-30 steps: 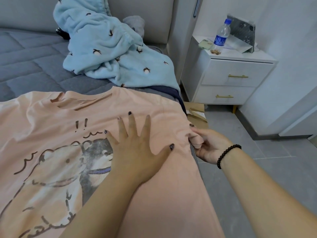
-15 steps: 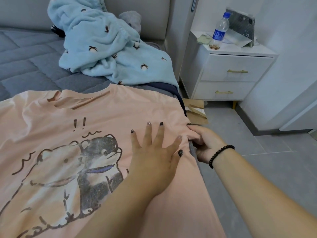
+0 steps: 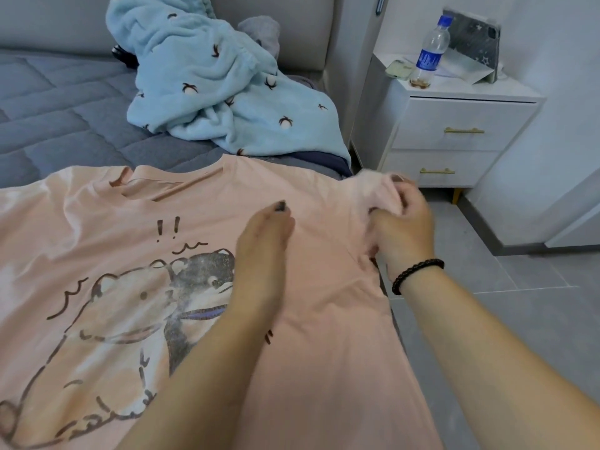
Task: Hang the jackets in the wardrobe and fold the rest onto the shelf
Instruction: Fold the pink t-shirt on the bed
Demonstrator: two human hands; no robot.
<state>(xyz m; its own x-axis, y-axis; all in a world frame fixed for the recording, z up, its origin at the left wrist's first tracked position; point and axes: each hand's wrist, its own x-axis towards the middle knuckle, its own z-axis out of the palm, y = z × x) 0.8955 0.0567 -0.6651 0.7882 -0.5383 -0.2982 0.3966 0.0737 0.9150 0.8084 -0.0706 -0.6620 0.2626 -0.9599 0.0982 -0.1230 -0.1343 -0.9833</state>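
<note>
T-shirt [image 3: 324, 319] sleeve now lifted by right hand [image 3: 402, 235].

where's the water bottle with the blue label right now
In the head view, upper right: the clear plastic water bottle stands upright on the white two-drawer nightstand beside the bed, in front of a dark star-patterned box.

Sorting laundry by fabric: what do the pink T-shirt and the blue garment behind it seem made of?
Pink T-shirt: likely thin cotton jersey, matte, lying flat with soft creases and a printed cartoon. Blue garment: apparently plush fleece, with a fuzzy nap and bulky folds. Exact fibres can't be told.
</note>
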